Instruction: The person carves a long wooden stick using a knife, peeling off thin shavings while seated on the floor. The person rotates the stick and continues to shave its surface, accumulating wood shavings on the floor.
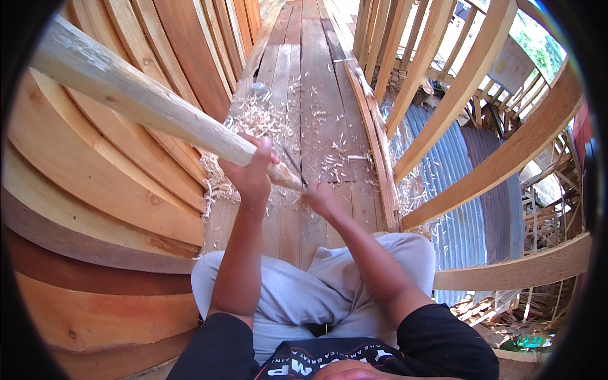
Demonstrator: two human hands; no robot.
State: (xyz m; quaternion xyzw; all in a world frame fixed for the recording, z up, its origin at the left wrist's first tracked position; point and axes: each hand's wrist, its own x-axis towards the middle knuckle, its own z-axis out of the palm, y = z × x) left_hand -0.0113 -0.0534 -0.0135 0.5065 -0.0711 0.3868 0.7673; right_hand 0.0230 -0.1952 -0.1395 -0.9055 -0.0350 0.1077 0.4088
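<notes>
A long pale wooden pole (149, 117) slants in from the upper left, and its narrowed end lies just ahead of my lap. My left hand (251, 176) is wrapped round the pole a little way back from that end. Closed, my right hand (324, 199) is at the tip of the pole, on a knife whose thin dark blade (294, 166) points forward and left against the wood. The knife's handle is hidden within my fingers. Curled wood shavings (266, 120) lie on the plank floor (316, 69) beyond my hands.
I sit with bent legs (297, 285) on the planks. Upright boards (107, 209) line the left side; a slatted wooden railing (437, 145) runs along the right. Corrugated metal sheets (449, 209) lie outside it. A small clear round object (258, 88) stands among the shavings.
</notes>
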